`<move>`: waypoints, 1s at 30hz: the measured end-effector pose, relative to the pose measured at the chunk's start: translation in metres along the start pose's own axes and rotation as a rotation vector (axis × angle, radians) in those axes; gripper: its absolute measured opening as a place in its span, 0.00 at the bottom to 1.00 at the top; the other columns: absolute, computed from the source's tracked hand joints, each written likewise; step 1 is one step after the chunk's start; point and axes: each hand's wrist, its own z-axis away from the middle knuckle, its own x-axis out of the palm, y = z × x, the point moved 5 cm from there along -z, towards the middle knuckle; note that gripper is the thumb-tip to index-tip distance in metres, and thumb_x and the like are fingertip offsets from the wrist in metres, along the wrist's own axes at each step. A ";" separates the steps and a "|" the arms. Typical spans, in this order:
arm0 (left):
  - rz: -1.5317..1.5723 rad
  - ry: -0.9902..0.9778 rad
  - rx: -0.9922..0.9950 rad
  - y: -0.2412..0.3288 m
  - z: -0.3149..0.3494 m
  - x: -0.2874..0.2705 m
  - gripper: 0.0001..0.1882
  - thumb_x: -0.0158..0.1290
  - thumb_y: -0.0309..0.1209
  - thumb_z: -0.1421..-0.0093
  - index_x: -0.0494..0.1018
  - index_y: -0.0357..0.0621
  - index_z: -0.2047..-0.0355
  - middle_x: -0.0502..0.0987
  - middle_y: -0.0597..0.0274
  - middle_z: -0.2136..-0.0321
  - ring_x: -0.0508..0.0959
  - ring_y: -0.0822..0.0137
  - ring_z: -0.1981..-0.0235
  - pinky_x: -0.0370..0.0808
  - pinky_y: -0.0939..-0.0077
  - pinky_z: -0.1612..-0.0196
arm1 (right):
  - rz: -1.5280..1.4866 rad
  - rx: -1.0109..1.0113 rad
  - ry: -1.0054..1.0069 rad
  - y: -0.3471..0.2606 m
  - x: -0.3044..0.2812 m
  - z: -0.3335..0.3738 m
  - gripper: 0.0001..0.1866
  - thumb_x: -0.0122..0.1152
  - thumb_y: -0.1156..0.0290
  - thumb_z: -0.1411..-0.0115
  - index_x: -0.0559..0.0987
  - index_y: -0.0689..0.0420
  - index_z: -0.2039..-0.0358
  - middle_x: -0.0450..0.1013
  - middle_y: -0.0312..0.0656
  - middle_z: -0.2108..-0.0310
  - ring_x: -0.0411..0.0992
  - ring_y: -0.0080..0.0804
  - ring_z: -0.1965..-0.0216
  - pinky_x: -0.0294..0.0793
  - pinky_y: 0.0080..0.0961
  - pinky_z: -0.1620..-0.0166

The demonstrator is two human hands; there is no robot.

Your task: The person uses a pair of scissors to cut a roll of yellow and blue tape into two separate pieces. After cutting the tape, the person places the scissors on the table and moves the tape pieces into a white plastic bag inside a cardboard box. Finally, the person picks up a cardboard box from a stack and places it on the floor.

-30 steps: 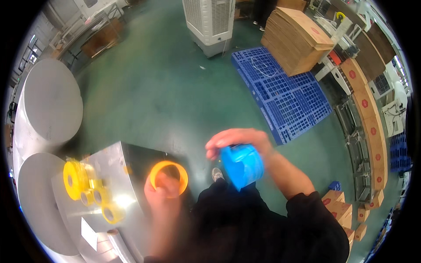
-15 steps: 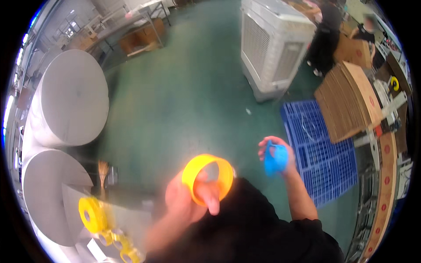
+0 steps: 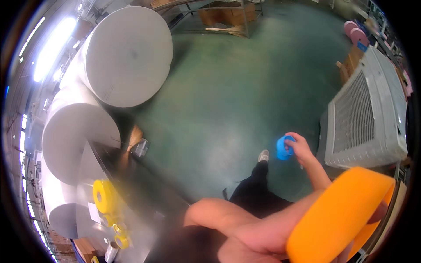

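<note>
A wide orange-yellow ring [image 3: 337,215] fills the lower right, close to the camera. My left hand [image 3: 267,234] reaches across my body and is closed around the ring, with fingers passing inside it. Part of those fingers is hidden behind the band. Farther off, my right hand [image 3: 300,148] grips a blue, ring-like plastic piece [image 3: 284,147] out over the green floor [image 3: 210,109]. The blue piece is too small here to tell its exact kind.
Huge white rolls [image 3: 129,57] stack along the left. A metal table [image 3: 136,232] bears several yellow tape rolls [image 3: 104,196]. Beside it stands a straw brush [image 3: 135,136]. A large grey air cooler [image 3: 364,114] stands on the right, and cardboard boxes [image 3: 228,15] lie under a far table.
My view has swung right to left, bringing the white rolls nearer. My left hand has carried the orange-yellow ring rightward and closer to the camera. My right hand still holds the blue piece.
</note>
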 end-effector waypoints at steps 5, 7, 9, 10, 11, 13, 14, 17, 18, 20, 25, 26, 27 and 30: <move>0.070 0.003 -0.084 -0.010 -0.140 -0.099 0.30 0.48 0.37 0.39 0.56 0.38 0.39 0.73 0.67 0.77 0.71 0.67 0.78 0.65 0.71 0.65 | -0.079 0.141 0.207 -0.039 -0.097 -0.115 0.11 0.57 0.79 0.42 0.75 0.61 0.58 0.71 0.36 0.73 0.69 0.23 0.74 0.69 0.22 0.71; 0.117 0.030 -0.133 -0.023 -0.188 -0.135 0.31 0.49 0.36 0.40 0.56 0.39 0.38 0.72 0.66 0.76 0.71 0.67 0.78 0.65 0.70 0.65 | -0.149 0.167 0.252 -0.047 -0.122 -0.144 0.11 0.57 0.79 0.43 0.75 0.61 0.59 0.71 0.36 0.73 0.69 0.24 0.73 0.68 0.23 0.71; 0.161 0.052 -0.195 -0.040 -0.235 -0.171 0.33 0.51 0.35 0.41 0.55 0.39 0.38 0.72 0.66 0.76 0.70 0.66 0.77 0.65 0.70 0.64 | -0.243 0.172 0.284 -0.053 -0.155 -0.190 0.10 0.57 0.78 0.44 0.75 0.61 0.60 0.70 0.37 0.74 0.68 0.25 0.73 0.68 0.24 0.71; 0.188 0.077 -0.228 -0.052 -0.259 -0.193 0.33 0.51 0.35 0.41 0.55 0.39 0.37 0.72 0.65 0.76 0.70 0.66 0.77 0.65 0.70 0.64 | -0.303 0.184 0.287 -0.047 -0.170 -0.211 0.09 0.57 0.78 0.45 0.75 0.61 0.61 0.70 0.37 0.75 0.68 0.25 0.73 0.67 0.25 0.72; 0.200 0.099 -0.260 -0.068 -0.286 -0.217 0.34 0.52 0.34 0.42 0.55 0.39 0.37 0.72 0.65 0.75 0.70 0.66 0.76 0.65 0.69 0.64 | -0.300 0.195 0.330 -0.049 -0.195 -0.242 0.08 0.57 0.77 0.45 0.75 0.60 0.63 0.69 0.36 0.76 0.68 0.25 0.73 0.67 0.25 0.71; 0.262 0.128 -0.315 -0.093 -0.329 -0.265 0.35 0.53 0.33 0.43 0.54 0.39 0.37 0.72 0.65 0.75 0.70 0.66 0.76 0.65 0.69 0.64 | -0.321 0.166 0.432 -0.039 -0.251 -0.303 0.06 0.57 0.75 0.44 0.74 0.58 0.66 0.68 0.36 0.75 0.67 0.26 0.73 0.66 0.26 0.71; 0.219 0.184 -0.329 -0.115 -0.368 -0.306 0.36 0.53 0.33 0.44 0.54 0.39 0.36 0.71 0.64 0.75 0.70 0.65 0.75 0.65 0.69 0.63 | -0.364 0.129 0.436 -0.063 -0.277 -0.349 0.06 0.58 0.73 0.44 0.73 0.57 0.66 0.69 0.37 0.74 0.67 0.27 0.72 0.66 0.26 0.71; -0.035 0.416 -0.345 -0.151 -0.412 -0.409 0.38 0.55 0.32 0.45 0.54 0.39 0.36 0.71 0.64 0.74 0.70 0.65 0.74 0.65 0.68 0.63 | -0.469 0.325 0.605 -0.077 -0.350 -0.443 0.08 0.59 0.71 0.42 0.73 0.56 0.62 0.70 0.39 0.66 0.68 0.31 0.68 0.70 0.30 0.67; -0.257 0.432 -0.312 -0.157 -0.428 -0.441 0.38 0.58 0.29 0.47 0.55 0.40 0.37 0.70 0.67 0.74 0.69 0.67 0.74 0.65 0.70 0.62 | -0.734 0.274 0.628 -0.055 -0.368 -0.488 0.11 0.58 0.70 0.41 0.73 0.56 0.58 0.70 0.41 0.62 0.70 0.33 0.65 0.73 0.34 0.65; -0.499 0.631 -0.360 -0.177 -0.413 -0.550 0.33 0.61 0.27 0.46 0.62 0.42 0.41 0.68 0.69 0.75 0.69 0.71 0.74 0.66 0.73 0.61 | -0.939 0.266 0.766 -0.022 -0.434 -0.530 0.17 0.57 0.70 0.40 0.72 0.57 0.50 0.71 0.45 0.55 0.72 0.38 0.55 0.76 0.45 0.56; -0.792 1.192 -0.384 -0.115 -0.416 -0.638 0.18 0.58 0.38 0.39 0.69 0.38 0.56 0.72 0.61 0.65 0.70 0.70 0.65 0.70 0.78 0.62 | -1.407 0.182 1.069 -0.108 -0.544 -0.607 0.16 0.57 0.65 0.38 0.73 0.53 0.51 0.71 0.45 0.51 0.72 0.40 0.54 0.74 0.49 0.51; -0.847 1.105 -0.473 -0.120 -0.406 -0.656 0.16 0.54 0.41 0.36 0.70 0.39 0.61 0.72 0.62 0.68 0.70 0.70 0.66 0.68 0.77 0.60 | -1.430 0.052 1.165 -0.115 -0.620 -0.608 0.17 0.57 0.64 0.38 0.73 0.52 0.50 0.71 0.45 0.50 0.72 0.41 0.53 0.74 0.48 0.51; -0.912 1.073 -0.532 -0.118 -0.416 -0.669 0.17 0.50 0.45 0.34 0.71 0.41 0.65 0.73 0.62 0.70 0.70 0.70 0.67 0.66 0.76 0.60 | -1.448 -0.092 1.263 -0.136 -0.701 -0.606 0.17 0.57 0.63 0.38 0.73 0.51 0.49 0.70 0.44 0.50 0.72 0.41 0.53 0.74 0.48 0.51; -0.940 1.300 -0.477 -0.082 -0.395 -0.676 0.18 0.48 0.44 0.33 0.72 0.40 0.69 0.74 0.60 0.74 0.70 0.68 0.68 0.67 0.73 0.60 | -1.358 -0.424 1.259 -0.288 -0.807 -0.607 0.21 0.55 0.54 0.36 0.71 0.52 0.47 0.69 0.42 0.49 0.70 0.39 0.53 0.76 0.40 0.52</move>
